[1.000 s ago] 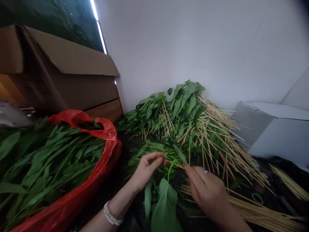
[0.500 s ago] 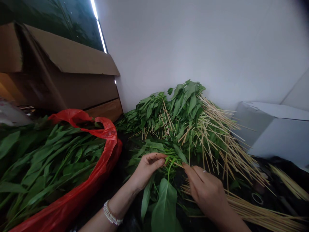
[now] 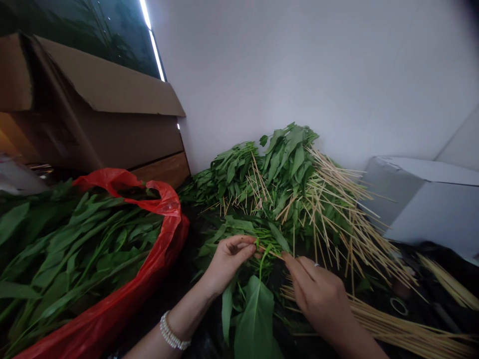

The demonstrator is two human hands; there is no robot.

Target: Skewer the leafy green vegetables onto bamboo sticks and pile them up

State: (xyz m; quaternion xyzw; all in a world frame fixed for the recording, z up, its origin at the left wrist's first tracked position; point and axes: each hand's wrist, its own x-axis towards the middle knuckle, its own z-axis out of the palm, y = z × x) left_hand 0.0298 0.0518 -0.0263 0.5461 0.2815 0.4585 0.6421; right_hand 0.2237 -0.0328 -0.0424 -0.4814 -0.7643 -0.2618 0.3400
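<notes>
My left hand (image 3: 232, 259), with a pearl bracelet (image 3: 171, 333) at the wrist, pinches a green leafy stem (image 3: 263, 259) between thumb and fingers. A thin bamboo skewer (image 3: 273, 253) runs from that pinch across to my right hand (image 3: 318, 286), whose fingers are closed round its other end. One large leaf (image 3: 255, 319) hangs down below the stem, between the hands. Just behind my fingers lie more loose green stems and leaves (image 3: 239, 227). The skewer's end inside my right hand is hidden.
A red plastic bag (image 3: 170, 239) full of leafy greens stands at left, with an open cardboard box (image 3: 123, 129) behind it. Skewered greens (image 3: 295, 154) are piled against the wall. Loose skewers (image 3: 396, 324) lie at lower right, near a white box (image 3: 434, 204).
Both hands keep almost the same place and grip. My left fingers have shifted very slightly on the stem.
</notes>
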